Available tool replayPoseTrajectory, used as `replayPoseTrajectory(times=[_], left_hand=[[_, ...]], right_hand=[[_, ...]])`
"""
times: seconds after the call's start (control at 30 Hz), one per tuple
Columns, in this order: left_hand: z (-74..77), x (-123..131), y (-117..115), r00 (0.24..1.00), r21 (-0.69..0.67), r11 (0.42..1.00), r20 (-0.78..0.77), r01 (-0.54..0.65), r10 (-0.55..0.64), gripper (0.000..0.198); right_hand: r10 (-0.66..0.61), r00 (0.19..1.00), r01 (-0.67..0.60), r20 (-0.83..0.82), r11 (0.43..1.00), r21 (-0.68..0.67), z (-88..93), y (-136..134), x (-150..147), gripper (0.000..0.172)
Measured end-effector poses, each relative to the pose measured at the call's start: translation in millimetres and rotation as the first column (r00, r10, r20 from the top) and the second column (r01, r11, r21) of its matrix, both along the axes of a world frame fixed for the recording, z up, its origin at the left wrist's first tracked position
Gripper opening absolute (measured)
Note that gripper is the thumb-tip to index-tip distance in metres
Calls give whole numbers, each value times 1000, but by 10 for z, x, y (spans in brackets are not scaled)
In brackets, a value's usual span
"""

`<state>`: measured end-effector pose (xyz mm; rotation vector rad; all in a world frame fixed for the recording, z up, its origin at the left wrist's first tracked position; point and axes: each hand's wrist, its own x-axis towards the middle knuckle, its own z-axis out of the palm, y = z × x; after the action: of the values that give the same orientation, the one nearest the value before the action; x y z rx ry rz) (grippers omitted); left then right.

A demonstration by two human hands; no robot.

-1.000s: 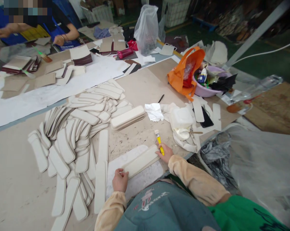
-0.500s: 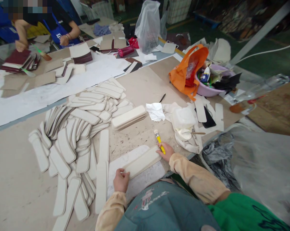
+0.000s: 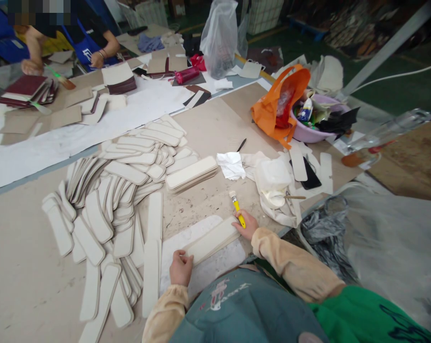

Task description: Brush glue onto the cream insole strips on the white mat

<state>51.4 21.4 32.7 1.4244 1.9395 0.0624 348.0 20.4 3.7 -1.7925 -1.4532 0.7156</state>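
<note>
A small stack of long pale strips [image 3: 211, 241] lies in front of me on a white sheet [image 3: 201, 282]. At its left end, my left hand [image 3: 180, 267] is closed with thumb and fingers on the strips' edge. My right hand [image 3: 247, 225] grips a yellow-handled paintbrush [image 3: 236, 205], bristles pointing away from me, while its fingers touch the strips' right end. Beyond the sheet sits a neat pile of rounded strips [image 3: 192, 174]. Two long pale strips [image 3: 151, 267] lie just left of the sheet.
Many loose rounded strips [image 3: 97, 214] spread across the left. To the right stand a white tub [image 3: 273, 175] with a stick, an orange bag [image 3: 272, 112] and a purple basin [image 3: 310, 136]. A co-worker's hands [image 3: 96, 59] are at the far table, beside maroon pieces [image 3: 24, 88].
Both my hands and the strips stay almost still. The paintbrush has tilted very slightly. At the far table, the co-worker's hand by the maroon pieces has shifted a little.
</note>
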Motion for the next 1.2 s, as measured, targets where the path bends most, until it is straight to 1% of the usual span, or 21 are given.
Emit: replayPoseTrajectory(times=[0.07,0.13,0.17,0.2,0.27,0.3,0.33,0.37,0.43,0.47,0.53,0.6,0.63,0.7,0.8,0.9,0.97,1.0,1.07,1.13,1.2], left_hand=[[-18,-21,-18,1000,-6,1000,12,18,-18,26],[-26,-63,-42,998,13,998,10,58,-58,30],[-21,-88,-50,995,62,994,1,95,-95,34],[-6,-112,-50,990,140,980,-10,143,-143,38],[55,-139,-12,967,320,915,-14,247,-256,47],[103,-136,31,950,381,879,10,286,-314,53],[158,-120,90,930,407,859,55,312,-364,57],[220,-91,161,908,398,857,118,328,-402,62],[345,-3,326,844,327,870,274,369,-460,68],[403,49,408,800,287,870,353,401,-485,66],[505,154,540,703,216,857,496,469,-509,51],[600,246,610,638,156,860,609,486,-471,33],[653,284,620,621,133,874,655,467,-431,29],[781,342,602,586,114,911,733,396,-346,31],[1025,387,526,512,122,953,820,278,-254,31],[1250,398,463,453,114,978,872,177,-184,31],[1357,389,444,421,107,985,894,132,-153,31],[1398,378,439,397,98,988,908,117,-137,31],[1457,341,428,308,43,995,949,95,-70,32],[1486,285,408,196,-69,995,979,76,53,35],[1485,218,370,116,-204,974,974,95,193,44]], right_hand=[[-14,999,15,-48,1000,17,42,-9,-41,21],[-20,992,25,-121,999,34,130,-18,-92,21],[-16,987,22,-161,999,39,195,-24,-121,22],[-6,980,15,-199,999,43,275,-30,-152,23],[23,965,-10,-261,999,51,467,-41,-218,25],[43,957,-28,-285,998,57,574,-43,-252,26],[66,950,-49,-306,997,64,683,-42,-286,27],[92,942,-72,-322,995,72,790,-36,-319,27],[150,925,-125,-349,988,92,989,-2,-375,26],[180,913,-152,-367,983,105,1079,29,-398,26],[234,880,-195,-413,971,134,1247,119,-430,28],[263,855,-208,-447,963,170,1413,237,-449,29],[260,854,-195,-451,963,187,1499,300,-456,29],[227,865,-142,-448,966,214,1673,421,-473,31],[159,879,-43,-449,965,259,1902,558,-523,35],[126,872,21,-473,956,292,2059,646,-606,37],[98,879,48,-467,955,292,2135,693,-667,36],[83,889,59,-449,954,293,2170,715,-694,36],[67,910,68,-409,949,308,2232,759,-737,35],[70,918,66,-391,944,323,2278,805,-759,34],[68,915,71,-397,943,325,2296,857,-758,35]])
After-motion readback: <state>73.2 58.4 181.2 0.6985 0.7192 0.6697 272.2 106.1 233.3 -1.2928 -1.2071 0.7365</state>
